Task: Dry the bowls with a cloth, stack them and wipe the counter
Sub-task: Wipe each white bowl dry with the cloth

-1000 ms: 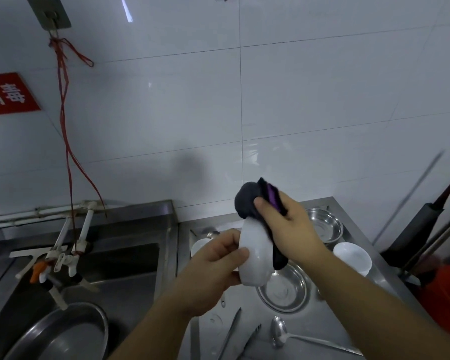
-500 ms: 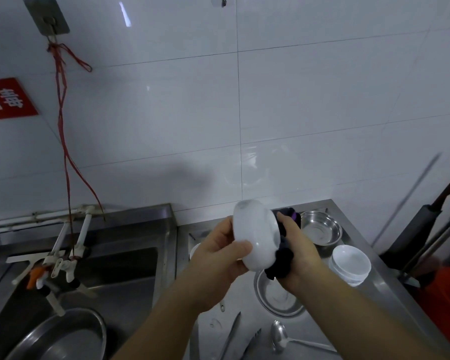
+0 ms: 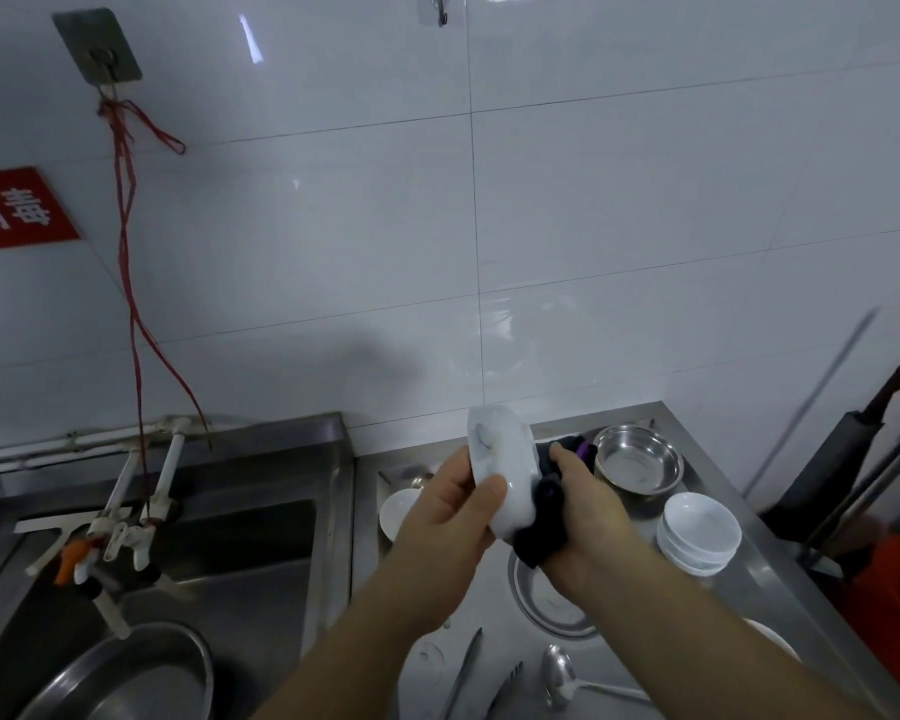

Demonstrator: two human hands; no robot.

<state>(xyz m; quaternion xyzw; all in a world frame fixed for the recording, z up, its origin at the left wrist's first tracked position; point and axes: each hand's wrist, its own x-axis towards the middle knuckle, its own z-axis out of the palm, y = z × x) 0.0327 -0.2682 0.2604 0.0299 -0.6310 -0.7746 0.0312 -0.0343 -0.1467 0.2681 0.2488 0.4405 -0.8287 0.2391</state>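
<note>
I see one white bowl (image 3: 501,478) held up on edge above the steel counter (image 3: 494,615), its underside turned toward me; my left hand (image 3: 445,527) grips it, thumb across the base. My right hand (image 3: 583,517) clutches a dark cloth (image 3: 544,532) with purple trim pressed against the bowl's far side, so the inside of the bowl is hidden. To the right stands one stack of white bowls (image 3: 697,532); I cannot count its layers surely. I count two steel bowls (image 3: 637,465), the nearer one largely behind my right wrist. One more white bowl (image 3: 398,514) peeks out behind my left hand. A ladle (image 3: 562,672) and tongs (image 3: 463,672) lie at the bottom edge, cut off.
</note>
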